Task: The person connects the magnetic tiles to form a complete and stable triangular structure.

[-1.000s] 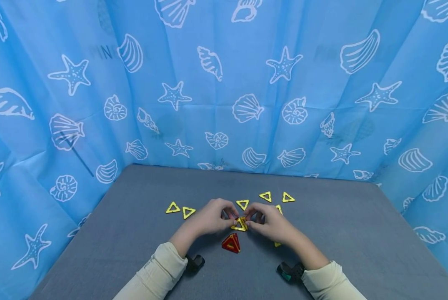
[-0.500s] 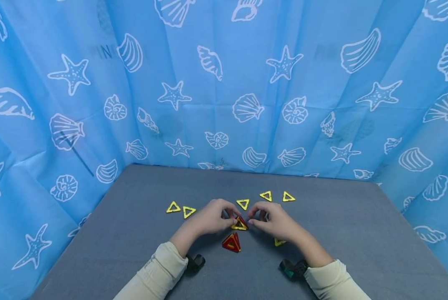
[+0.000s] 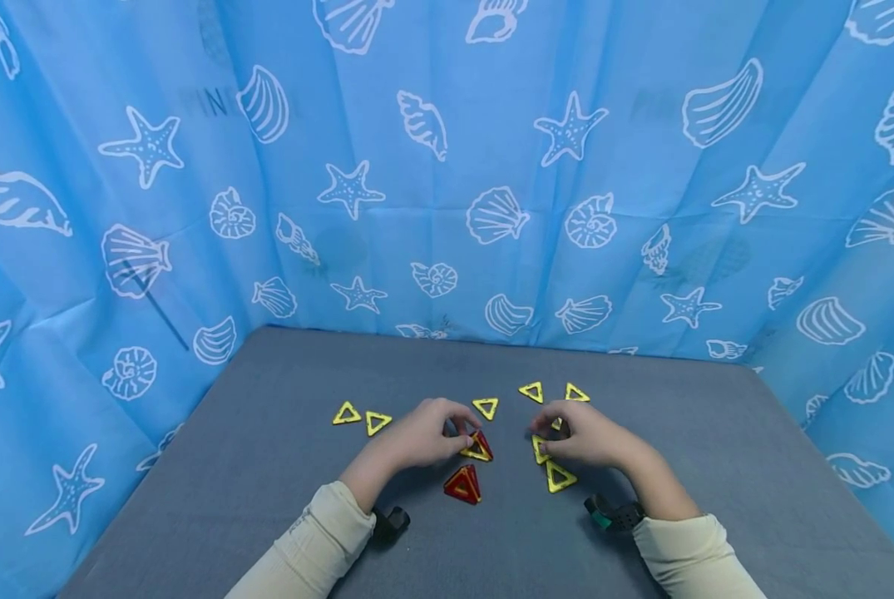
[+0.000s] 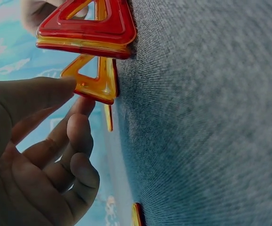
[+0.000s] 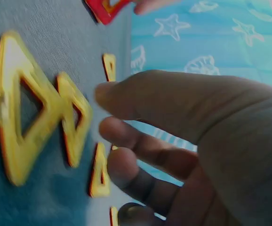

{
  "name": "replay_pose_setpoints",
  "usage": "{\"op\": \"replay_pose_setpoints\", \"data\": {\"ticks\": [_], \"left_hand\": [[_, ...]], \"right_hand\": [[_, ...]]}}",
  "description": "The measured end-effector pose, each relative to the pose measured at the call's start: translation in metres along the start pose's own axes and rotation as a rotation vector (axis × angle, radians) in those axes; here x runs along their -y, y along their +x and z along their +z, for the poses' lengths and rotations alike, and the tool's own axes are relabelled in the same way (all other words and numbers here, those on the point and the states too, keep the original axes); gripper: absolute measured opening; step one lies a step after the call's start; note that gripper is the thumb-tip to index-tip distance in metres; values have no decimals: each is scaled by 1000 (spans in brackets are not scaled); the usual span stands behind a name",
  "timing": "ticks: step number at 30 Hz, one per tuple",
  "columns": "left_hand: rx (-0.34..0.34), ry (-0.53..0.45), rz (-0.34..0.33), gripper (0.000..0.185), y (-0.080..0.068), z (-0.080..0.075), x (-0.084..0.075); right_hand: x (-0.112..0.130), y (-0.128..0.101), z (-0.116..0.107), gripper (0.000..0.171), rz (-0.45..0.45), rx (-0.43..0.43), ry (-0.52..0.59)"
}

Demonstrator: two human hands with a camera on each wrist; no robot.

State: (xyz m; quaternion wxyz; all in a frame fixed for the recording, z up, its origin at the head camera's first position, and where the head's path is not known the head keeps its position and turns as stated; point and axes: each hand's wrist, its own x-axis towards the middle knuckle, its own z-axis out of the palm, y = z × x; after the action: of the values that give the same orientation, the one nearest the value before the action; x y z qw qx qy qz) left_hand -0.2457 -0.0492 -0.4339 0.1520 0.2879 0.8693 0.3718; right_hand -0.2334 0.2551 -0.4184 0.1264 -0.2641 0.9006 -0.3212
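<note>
The tilted triangle sits at lower centre of the head view, yellow with a red edge, propped up off the grey tabletop. Your left hand pinches it with curled fingers. Just below it stands a red pyramid. Your right hand, right of centre, has its fingers curled around a yellow piece standing on edge; another yellow triangle lies flat just beneath it. More yellow triangles lie further up the tabletop, before the blue curtain.
</note>
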Motion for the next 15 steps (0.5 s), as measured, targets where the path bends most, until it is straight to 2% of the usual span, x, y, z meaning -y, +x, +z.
{"op": "replay_pose_setpoints", "data": {"ticks": [8,15], "left_hand": [[1,-9,-6,17,-1,0,1],[-8,-5,-18,8,0,0,-1]], "right_hand": [[-4,-6,-7,28,69,57,7],[-4,-7,-6,20,121,51,-8]]}}
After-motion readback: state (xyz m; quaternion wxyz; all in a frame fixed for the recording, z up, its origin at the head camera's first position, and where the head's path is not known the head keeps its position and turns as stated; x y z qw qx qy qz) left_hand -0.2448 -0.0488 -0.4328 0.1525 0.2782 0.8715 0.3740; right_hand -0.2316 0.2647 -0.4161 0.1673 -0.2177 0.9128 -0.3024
